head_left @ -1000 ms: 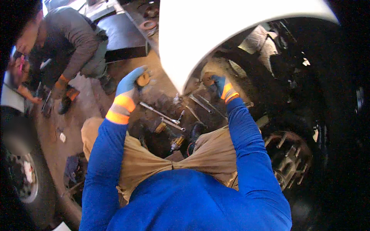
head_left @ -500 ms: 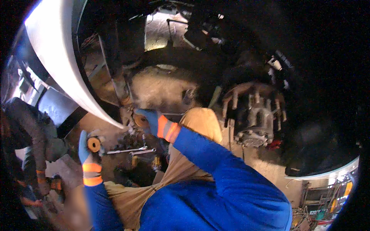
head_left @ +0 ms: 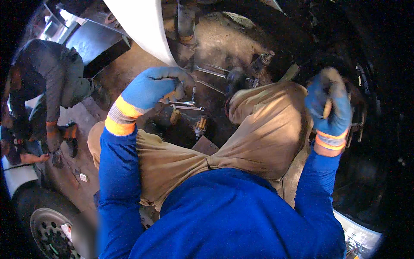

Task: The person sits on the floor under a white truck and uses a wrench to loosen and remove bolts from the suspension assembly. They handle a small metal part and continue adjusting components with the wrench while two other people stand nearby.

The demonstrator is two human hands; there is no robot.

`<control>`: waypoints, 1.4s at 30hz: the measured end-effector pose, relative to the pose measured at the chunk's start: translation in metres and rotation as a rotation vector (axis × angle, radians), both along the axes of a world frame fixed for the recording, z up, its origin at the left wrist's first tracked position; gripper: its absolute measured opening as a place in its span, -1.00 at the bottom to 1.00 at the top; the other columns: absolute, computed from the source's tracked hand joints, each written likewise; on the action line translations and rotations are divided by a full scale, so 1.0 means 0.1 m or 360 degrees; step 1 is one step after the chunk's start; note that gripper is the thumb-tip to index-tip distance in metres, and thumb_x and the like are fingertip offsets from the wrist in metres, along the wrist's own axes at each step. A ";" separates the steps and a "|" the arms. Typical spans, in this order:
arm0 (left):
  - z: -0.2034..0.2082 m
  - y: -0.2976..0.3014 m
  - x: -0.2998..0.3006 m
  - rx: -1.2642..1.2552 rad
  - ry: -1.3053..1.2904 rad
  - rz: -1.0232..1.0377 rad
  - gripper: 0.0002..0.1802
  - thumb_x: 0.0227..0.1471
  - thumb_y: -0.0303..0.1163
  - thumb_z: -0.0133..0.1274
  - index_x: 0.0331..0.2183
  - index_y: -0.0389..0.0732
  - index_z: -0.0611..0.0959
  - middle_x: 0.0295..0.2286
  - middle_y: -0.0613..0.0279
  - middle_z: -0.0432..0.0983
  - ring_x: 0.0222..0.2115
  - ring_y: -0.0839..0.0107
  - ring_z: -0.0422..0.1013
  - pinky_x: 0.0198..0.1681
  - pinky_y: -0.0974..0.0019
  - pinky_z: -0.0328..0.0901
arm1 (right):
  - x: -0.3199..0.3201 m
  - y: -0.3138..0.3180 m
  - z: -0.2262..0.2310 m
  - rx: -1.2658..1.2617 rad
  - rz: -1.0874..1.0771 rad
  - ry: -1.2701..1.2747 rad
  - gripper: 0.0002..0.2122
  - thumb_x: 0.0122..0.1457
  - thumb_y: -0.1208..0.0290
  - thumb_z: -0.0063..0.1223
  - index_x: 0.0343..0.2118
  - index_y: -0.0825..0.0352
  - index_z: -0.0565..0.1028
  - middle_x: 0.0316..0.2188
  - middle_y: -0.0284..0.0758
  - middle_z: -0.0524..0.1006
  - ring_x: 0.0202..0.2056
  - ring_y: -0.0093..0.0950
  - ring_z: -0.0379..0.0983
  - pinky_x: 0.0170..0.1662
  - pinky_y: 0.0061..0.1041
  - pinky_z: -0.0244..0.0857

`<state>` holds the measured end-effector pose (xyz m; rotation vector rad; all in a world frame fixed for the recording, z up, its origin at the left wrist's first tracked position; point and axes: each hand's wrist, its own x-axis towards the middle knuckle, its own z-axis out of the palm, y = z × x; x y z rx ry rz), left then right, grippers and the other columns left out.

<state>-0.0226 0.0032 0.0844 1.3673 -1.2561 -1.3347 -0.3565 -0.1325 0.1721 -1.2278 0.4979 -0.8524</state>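
Left hand (head_left: 148, 90): in a blue glove with a grey and orange cuff; its fingers are curled over and clamped on a small tan piece.
Left tan piece (head_left: 170, 97): in the curl of the left fingers, only its lower part showing; the rest is hidden by the glove.
Right hand (head_left: 330, 105): gloved alike, well apart from the left and somewhat blurred; its fingers are bent in and closed on a second tan piece.
Right tan piece (head_left: 327, 108): between the right fingers, showing as a narrow upright strip; its full shape cannot be made out.
Spanner (head_left: 189, 108): on the floor, appearing just below and to the right of the left fingers.
Brass-coloured parts: one (head_left: 174, 115) below the left fingers, another (head_left: 199, 127) farther down and to the right.
Metal bars: one (head_left: 210, 71) and a thinner one (head_left: 210, 86), both right of the left fingers.
Dark boot (head_left: 235, 80): between the two sets of fingers, nearer the left.
Tan trousers (head_left: 263, 125): knees spread, one below the left fingers, the other just left of the right fingers.
White panel (head_left: 144, 28): above the left fingers, its curved edge narrowing toward them.
Co-worker (head_left: 43, 64): stooped, well to the left of the left fingers.
Wheel (head_left: 43, 221): far below and left of the left fingers.
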 end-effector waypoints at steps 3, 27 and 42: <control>-0.16 -0.10 -0.04 0.0137 -0.0221 0.0027 -0.75 -0.05 -0.54 -0.21 -0.33 -0.35 0.55 -0.54 0.32 0.44 -0.56 0.58 0.30 -0.46 0.54 0.20 | -0.18 -0.18 -0.12 -0.0131 -0.0199 -0.0175 -0.69 0.18 0.28 -0.12 -0.08 0.33 0.42 -0.34 -0.42 0.49 -0.45 -0.67 0.32 -0.46 -0.75 0.12; -4.26 -0.40 -0.93 0.0375 -0.2290 -0.0845 -0.82 -0.12 -0.32 -0.09 -0.54 -0.04 0.63 -0.54 0.21 0.53 -0.47 0.25 0.45 -0.46 0.19 0.23 | 0.12 -1.00 -0.98 0.0619 -0.0384 -0.0447 -0.59 0.03 0.14 0.04 -0.10 0.24 0.31 -0.54 -0.43 0.33 -0.55 -0.56 0.28 -0.40 -0.54 0.21; -3.66 0.21 1.40 0.1312 -0.2285 0.0028 -0.74 -0.12 -0.22 -0.04 -0.40 -0.08 0.65 -0.34 0.05 0.53 -0.29 0.06 0.45 -0.26 0.08 0.34 | 0.08 -0.75 -1.09 0.0051 -0.0712 -0.0127 -0.47 -0.05 0.18 0.16 -0.05 0.38 0.30 -0.30 -0.23 0.40 -0.36 -0.41 0.37 -0.25 -0.46 0.29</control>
